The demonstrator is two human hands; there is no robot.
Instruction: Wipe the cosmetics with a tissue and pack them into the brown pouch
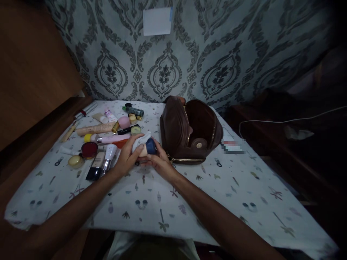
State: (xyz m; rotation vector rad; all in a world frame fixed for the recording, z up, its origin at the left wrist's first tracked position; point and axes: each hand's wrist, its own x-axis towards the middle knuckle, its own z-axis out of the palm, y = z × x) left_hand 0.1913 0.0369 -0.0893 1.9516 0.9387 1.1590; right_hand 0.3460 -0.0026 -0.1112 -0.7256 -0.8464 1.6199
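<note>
Over the middle of the table, my two hands meet around a small jar [151, 146] with a dark blue lid and a pale body. My right hand [164, 164] grips it from the right and below, fingers wrapped round it. A crumpled white cloth or wipe [141, 139] is pinched in my left hand [127, 155] and pressed to the jar's left side. Just left of my left hand lie a white tube with a silver cap [109, 157] and a foundation bottle with a black cap [96, 166]. A brown bag [173, 131] stands unzipped close to my right hand.
Cosmetics crowd the left side: a dark red round compact [89, 149], a long beige tube [96, 128], a pink jar [124, 122] and a green-capped bottle [133, 110]. Right of the bag lies a blurred-out packet [232, 144]. A patterned wall [162, 72] rises behind the table.
</note>
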